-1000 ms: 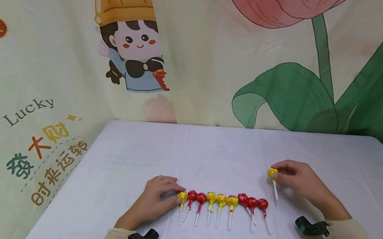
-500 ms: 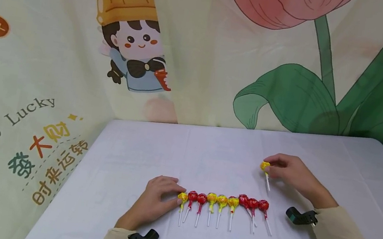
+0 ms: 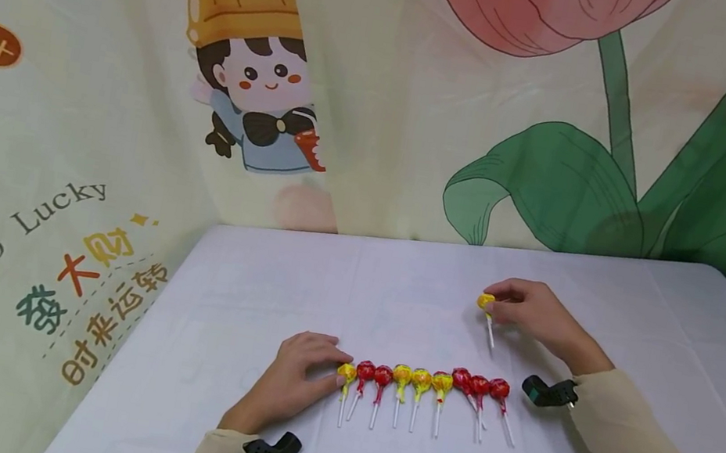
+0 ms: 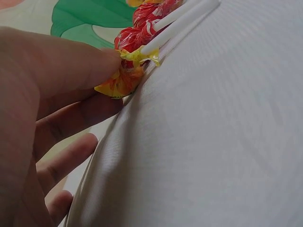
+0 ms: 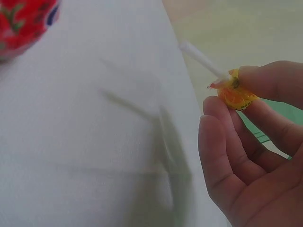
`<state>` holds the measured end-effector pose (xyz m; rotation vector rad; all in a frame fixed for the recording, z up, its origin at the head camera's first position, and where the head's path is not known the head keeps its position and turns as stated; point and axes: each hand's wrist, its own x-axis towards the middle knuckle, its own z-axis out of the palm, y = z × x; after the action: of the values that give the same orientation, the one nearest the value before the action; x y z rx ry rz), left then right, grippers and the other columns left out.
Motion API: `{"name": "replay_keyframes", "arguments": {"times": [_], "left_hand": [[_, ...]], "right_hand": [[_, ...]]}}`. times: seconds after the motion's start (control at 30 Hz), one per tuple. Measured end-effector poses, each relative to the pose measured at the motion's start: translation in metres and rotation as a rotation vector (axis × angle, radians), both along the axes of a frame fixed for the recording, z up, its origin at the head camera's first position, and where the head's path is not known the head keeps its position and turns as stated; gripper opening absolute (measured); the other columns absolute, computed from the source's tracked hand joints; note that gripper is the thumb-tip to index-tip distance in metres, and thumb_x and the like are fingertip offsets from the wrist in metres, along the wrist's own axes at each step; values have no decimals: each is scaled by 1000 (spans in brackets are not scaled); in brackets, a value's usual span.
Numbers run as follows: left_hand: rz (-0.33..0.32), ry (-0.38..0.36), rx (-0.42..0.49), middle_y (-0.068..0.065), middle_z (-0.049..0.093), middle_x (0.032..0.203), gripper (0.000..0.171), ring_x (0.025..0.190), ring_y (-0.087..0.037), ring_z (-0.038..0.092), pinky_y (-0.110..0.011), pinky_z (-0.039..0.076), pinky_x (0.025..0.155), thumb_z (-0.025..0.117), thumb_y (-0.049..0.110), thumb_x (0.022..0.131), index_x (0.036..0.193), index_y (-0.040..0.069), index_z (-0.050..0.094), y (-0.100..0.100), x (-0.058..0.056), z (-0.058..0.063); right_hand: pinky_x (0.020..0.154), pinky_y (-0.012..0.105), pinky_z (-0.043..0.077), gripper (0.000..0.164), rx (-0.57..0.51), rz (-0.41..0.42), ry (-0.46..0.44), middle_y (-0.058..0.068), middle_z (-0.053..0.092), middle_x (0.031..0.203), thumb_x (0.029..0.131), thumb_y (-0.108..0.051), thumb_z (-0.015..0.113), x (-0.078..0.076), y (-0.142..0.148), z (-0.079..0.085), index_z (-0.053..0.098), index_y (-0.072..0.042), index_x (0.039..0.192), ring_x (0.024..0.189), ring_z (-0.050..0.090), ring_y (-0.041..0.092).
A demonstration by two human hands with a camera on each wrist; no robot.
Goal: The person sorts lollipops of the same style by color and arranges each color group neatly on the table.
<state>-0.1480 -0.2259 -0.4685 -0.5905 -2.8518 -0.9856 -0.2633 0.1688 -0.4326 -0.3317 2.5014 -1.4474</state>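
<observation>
Lollipops in red and yellow wrappers lie side by side in a row, white sticks toward the person. At the row's left end, my left hand [image 3: 292, 378] pinches the head of a yellow lollipop [image 4: 120, 82] between thumb and forefinger, its stick resting on the table. Beside it are red lollipops [image 3: 375, 373], then yellow lollipops [image 3: 422, 381], and more red lollipops [image 3: 479, 386] at the right end. Beyond the row, my right hand [image 3: 528, 312] holds another yellow lollipop [image 5: 236, 94] by its head, raised off the cloth, stick pointing down.
A white cloth covers the table [image 3: 296, 287]. Its far edge meets a patterned curtain [image 3: 390, 144] with a cartoon figure and a large flower. Black wrist cameras sit on both sleeves, the right one [image 3: 549, 392] near the row's right end.
My right hand has moved left and slightly away from the person, carrying the yellow lollipop along behind the row. The left hand and the row have stayed put.
</observation>
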Motion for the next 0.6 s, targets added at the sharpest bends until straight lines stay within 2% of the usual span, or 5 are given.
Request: {"name": "replay_keyframes", "arguments": {"times": [0.23,0.6], "left_hand": [[16,-15,-10,9,65,127,27,131,-18,47,-54,21,114,78,28,88,114,33,74,0,0,-2],[-9,3,2,10,67,123,26,130,-17,48,-54,21,113,77,28,89,114,32,74,-1,-2,-2]], "right_hand": [[87,38,53,40,14,-4,-23,11,64,120,93,-30,72,-8,-7,0,66,-8,126,101,60,26],[87,35,55,37,2,-11,-52,12,63,123,95,-27,69,-24,-19,-3,65,-7,125,104,63,26]]}}
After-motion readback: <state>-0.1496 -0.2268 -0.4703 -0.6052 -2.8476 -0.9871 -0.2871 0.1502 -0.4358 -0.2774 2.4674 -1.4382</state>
